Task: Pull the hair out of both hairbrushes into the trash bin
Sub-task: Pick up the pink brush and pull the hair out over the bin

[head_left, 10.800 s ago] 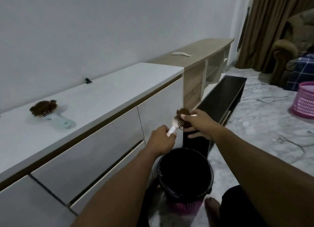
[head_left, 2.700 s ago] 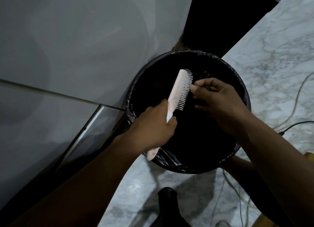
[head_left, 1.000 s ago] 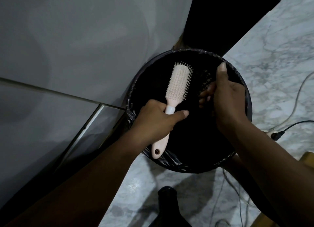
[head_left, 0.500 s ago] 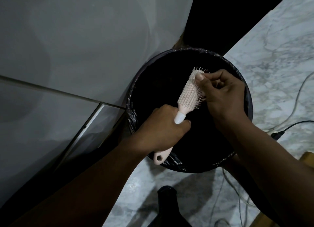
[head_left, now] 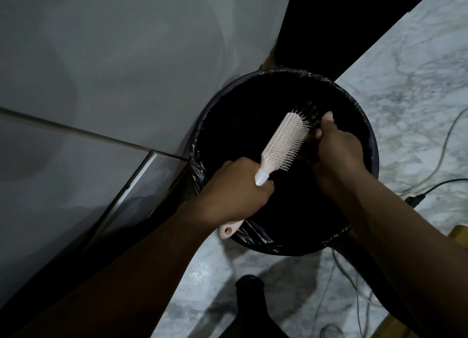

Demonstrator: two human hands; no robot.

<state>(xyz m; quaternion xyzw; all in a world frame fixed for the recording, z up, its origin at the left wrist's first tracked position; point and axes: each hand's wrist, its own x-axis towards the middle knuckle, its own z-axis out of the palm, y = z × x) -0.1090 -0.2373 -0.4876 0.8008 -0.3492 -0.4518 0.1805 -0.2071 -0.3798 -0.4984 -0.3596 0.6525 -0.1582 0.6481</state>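
Cabinet fronts (head_left: 106, 67), pale and glossy, fill the left of the view, and marble floor (head_left: 410, 89) runs down the right with cables trailing across it. Between them stands the trash bin (head_left: 200, 145), round and lined with a black bag whose crinkled edge folds over the rim; its inside is too dark to make out any contents. Both forearms reach in from below and meet over the bin's mouth.

The left hand (head_left: 235, 191) has a closed grip round the handle of the pink hairbrush (head_left: 282, 143), whose end with the hanging hole sticks out beneath the fist. The brush head angles up and to the right above the bin, bristles facing the right hand (head_left: 336, 148). That hand sits just beside the bristles with its fingers curled inward; whether they pinch any strands cannot be told, since dark hair would vanish against the black liner.

The brush looks light and rigid, so a firm hold on the handle should steady it well. Loose hair is soft, nearly weightless and clingy; it is probably best pinched at the bristle roots and drawn along their length, then shaken off low inside the bin. Only one brush is visible here.
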